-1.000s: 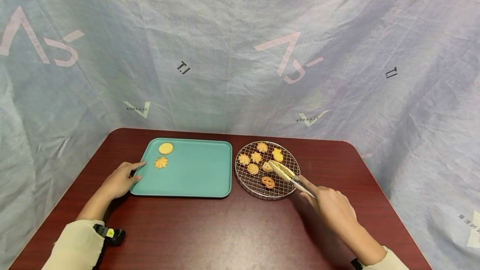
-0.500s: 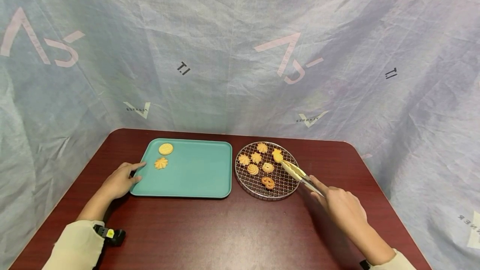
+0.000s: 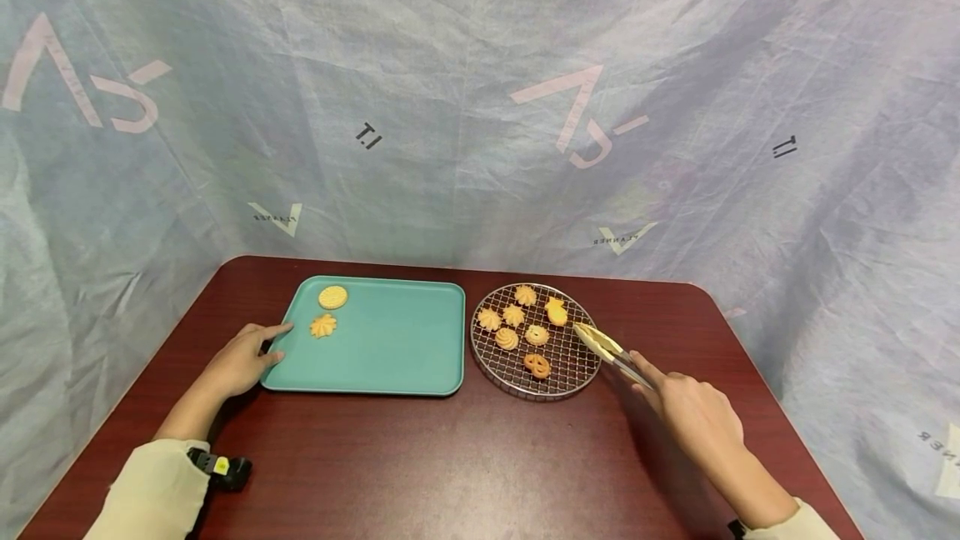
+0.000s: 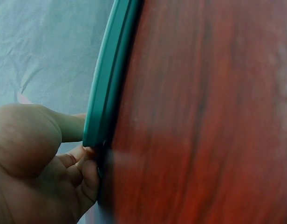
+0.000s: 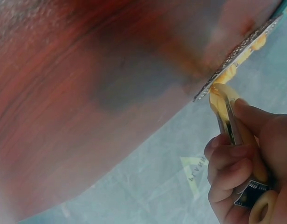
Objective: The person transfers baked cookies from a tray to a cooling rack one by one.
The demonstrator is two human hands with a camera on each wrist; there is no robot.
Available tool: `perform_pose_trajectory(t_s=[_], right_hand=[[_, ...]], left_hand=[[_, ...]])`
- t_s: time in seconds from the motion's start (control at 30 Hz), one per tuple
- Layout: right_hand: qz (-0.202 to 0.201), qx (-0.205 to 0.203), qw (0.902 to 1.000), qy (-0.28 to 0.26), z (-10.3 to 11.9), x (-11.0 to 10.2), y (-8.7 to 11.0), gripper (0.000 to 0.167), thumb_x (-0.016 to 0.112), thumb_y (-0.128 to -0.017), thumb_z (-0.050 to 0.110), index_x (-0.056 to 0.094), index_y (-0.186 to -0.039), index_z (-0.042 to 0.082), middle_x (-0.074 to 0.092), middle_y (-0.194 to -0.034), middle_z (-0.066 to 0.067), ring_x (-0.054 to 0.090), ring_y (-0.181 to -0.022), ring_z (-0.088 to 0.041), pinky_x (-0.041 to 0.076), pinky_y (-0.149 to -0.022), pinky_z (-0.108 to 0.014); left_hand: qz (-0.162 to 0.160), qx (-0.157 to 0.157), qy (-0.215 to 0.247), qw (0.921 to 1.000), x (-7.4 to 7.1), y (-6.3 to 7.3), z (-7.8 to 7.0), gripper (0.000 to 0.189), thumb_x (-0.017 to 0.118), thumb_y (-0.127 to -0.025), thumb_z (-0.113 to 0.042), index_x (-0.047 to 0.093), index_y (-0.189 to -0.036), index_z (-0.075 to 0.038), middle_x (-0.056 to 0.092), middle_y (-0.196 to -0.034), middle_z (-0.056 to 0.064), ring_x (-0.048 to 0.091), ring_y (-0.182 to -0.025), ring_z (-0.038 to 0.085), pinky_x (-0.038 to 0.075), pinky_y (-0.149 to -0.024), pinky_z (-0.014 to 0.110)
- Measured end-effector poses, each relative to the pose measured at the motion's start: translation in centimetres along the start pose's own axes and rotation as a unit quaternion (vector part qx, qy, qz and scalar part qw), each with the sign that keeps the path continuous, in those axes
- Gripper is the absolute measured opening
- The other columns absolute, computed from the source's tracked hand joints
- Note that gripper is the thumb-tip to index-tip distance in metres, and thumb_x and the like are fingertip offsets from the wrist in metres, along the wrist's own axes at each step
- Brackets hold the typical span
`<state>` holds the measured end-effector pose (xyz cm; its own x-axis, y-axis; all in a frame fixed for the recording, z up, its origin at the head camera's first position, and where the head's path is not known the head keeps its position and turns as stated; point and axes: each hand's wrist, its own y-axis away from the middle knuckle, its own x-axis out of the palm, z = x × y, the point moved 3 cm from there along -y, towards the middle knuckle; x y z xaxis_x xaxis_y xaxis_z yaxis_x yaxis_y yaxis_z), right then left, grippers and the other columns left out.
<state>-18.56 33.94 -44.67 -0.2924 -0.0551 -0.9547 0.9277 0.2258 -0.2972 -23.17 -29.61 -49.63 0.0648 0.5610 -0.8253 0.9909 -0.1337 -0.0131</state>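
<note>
My left hand [image 3: 242, 358] holds the left edge of a teal tray [image 3: 405, 348]; in the left wrist view the thumb lies over the rim and fingers curl below it. On the tray lie a round yellow cookie [image 3: 333, 297] and a flower-shaped cookie [image 3: 323, 325]. My right hand [image 3: 693, 415] grips yellow-tipped metal tongs [image 3: 597, 343] by the handles. Their tips hover at or just over the right side of a round wire rack [image 3: 577, 373], beside a pineapple-shaped cookie [image 3: 556, 312]. No cookie shows between the tips.
Several more cookies lie on the rack, among them a pretzel-shaped cookie [image 3: 537, 366] and a swirl cookie [image 3: 506, 338]. Tray and rack stand side by side on a dark red wooden table [image 3: 465, 465]. A grey-blue printed cloth [image 3: 465, 107] hangs behind.
My right hand and the tongs have moved right, from over a cookie with a dotted middle, past the pineapple-shaped cookie, to the rack's right side. My left hand stays at the tray.
</note>
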Motion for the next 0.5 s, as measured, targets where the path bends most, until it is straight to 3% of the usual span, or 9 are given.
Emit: perform_pose_trajectory(t_s=[0.5], right_hand=[[0.033, -0.014, 0.9992, -0.019, -0.9, 0.6, -0.2, 0.050, 0.073, -0.096, 0.037, 0.063, -0.144, 0.025, 0.065, -0.072, -0.007, 0.061, -0.057, -0.034, 0.045, -0.047, -0.047]], left_hand=[[-0.013, -0.021, -0.002, 0.9997, 0.5, 2.0, -1.0, 0.053, 0.062, -0.102, -0.004, 0.046, -0.150, 0.009, 0.046, -0.126, 0.037, 0.053, -0.088, 0.030, 0.042, -0.071, 0.041]])
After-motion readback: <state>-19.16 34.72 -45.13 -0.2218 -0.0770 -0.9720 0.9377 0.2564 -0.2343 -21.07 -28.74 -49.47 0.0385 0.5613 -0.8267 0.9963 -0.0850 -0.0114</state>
